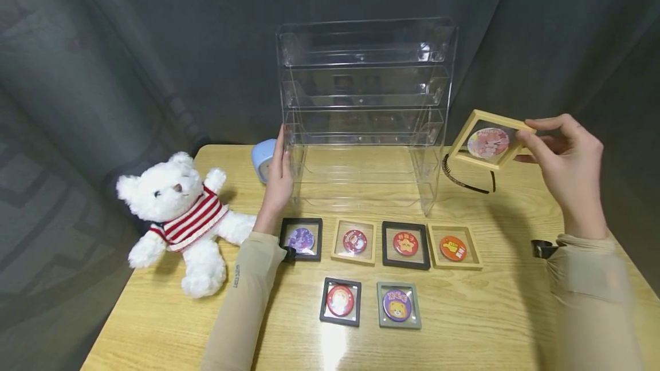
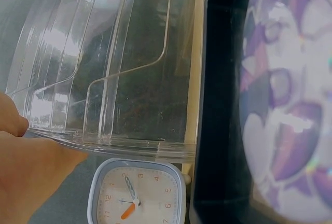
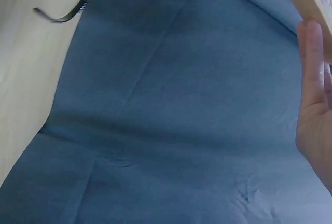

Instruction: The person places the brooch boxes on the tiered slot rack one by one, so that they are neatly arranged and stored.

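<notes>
My right hand [image 1: 572, 170] pinches a pale yellow square frame [image 1: 459, 152] by its right edge, holding it tilted in the air right of the rack. A round pink badge [image 1: 488, 143] shows behind the frame's clear window. In the right wrist view, a corner of that frame [image 3: 306, 6] sits above the fingers. My left hand [image 1: 278, 182] holds the left side panel of a clear tiered display rack [image 1: 361, 106], thumb at the panel's edge in the left wrist view. Nearest to that wrist lies a black frame [image 1: 319, 239] with a purple badge.
Several framed badges lie before the rack, including a yellow frame [image 1: 480, 256] and a green-grey frame [image 1: 416, 316]. A white teddy bear [image 1: 188, 216] sits left. A blue clock [image 2: 140, 182] stands behind the left hand; a dark toothed headband [image 1: 459, 183] lies right of the rack.
</notes>
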Action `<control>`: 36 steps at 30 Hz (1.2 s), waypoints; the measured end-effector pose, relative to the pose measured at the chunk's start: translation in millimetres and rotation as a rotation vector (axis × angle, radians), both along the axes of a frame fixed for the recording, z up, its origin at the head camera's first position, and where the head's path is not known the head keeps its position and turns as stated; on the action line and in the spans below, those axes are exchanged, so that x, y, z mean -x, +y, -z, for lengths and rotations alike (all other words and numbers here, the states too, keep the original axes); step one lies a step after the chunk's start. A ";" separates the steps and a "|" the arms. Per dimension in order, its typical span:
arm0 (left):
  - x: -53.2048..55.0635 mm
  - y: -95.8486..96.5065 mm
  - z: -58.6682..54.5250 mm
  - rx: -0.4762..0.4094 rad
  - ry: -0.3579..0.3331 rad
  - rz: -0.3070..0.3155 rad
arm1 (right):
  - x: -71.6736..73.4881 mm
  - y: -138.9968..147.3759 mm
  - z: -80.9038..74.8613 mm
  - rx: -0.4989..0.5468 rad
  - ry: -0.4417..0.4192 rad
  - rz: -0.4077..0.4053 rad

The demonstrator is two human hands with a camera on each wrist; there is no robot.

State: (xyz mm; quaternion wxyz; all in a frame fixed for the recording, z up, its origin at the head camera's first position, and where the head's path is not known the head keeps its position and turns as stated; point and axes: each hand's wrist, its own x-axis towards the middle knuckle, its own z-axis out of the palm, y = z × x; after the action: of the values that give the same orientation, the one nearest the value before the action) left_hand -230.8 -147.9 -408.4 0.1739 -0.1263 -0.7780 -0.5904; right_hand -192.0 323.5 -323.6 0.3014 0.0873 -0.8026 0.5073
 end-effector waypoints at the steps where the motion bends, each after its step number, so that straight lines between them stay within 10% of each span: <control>1: 0.4 -0.2 -0.3 0.000 0.007 0.001 | 1.9 -1.7 -2.1 0.008 0.002 0.003; 36: -0.8 -0.4 -1.3 -0.007 0.016 0.018 | 50.5 -54.9 -59.5 0.072 0.084 0.003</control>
State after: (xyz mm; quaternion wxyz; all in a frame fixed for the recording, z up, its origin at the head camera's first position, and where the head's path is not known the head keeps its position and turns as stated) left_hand -230.0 -148.4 -407.0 0.1753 -0.1375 -0.7732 -0.5938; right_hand -242.6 268.6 -264.1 0.3385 0.0964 -0.7705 0.5314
